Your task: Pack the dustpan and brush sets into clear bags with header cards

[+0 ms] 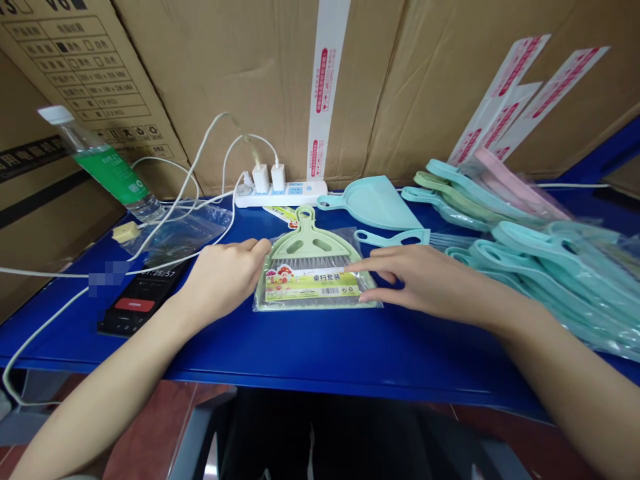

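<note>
A green dustpan and brush set (310,267) lies in a clear plastic bag on the blue table (320,347), handle pointing away from me. A label with red mushrooms (313,285) crosses its bristles. At the set's left edge is my left hand (227,273), its fingers closed together on the bag's edge. My right hand (407,277) is at the right side, index finger extended over the label and thumb apart at the lower right corner. Behind it lie a loose light-blue dustpan (377,200) and a light-blue brush (395,238).
Bagged sets (560,267) are piled on the right. A white power strip (295,193) with chargers stands at the back. On the left are a bottle (113,173), a phone (143,300) and white cables. Cardboard boxes (260,67) wall off the back.
</note>
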A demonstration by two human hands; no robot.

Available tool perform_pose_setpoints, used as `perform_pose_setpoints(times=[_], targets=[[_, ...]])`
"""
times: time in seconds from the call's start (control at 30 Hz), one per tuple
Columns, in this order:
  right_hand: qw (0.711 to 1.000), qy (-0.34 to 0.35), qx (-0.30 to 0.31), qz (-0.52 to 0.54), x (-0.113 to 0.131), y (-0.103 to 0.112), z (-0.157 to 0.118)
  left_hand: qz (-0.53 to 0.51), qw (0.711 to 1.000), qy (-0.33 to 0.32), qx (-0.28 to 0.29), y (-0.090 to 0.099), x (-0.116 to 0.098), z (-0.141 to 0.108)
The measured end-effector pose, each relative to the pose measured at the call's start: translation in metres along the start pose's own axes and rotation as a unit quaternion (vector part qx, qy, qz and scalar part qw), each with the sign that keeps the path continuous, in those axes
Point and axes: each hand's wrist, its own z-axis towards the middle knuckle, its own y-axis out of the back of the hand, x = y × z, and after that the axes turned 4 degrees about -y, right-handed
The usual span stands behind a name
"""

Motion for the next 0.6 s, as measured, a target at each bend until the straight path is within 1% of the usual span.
perform_pose_setpoints(times=[0.13,0.23,0.33,0.6], targets=[[0.998,-0.057,0.015,0.012,-0.002,0.002,-0.001,0.019,0.999,0.038,-0.016,-0.002,0.002,0.002],[0.996,-0.075,0.03,0.027,-0.002,0.002,-0.001,0.042,0.998,0.052,-0.022,-0.004,0.004,0.001],[0.995,-0.087,0.04,0.031,-0.002,0.001,-0.001,0.065,0.996,0.064,-0.013,-0.006,0.006,0.0],[0.997,-0.062,0.021,0.038,-0.003,0.003,-0.002,0.074,0.994,0.063,0.049,-0.01,0.008,0.0]])
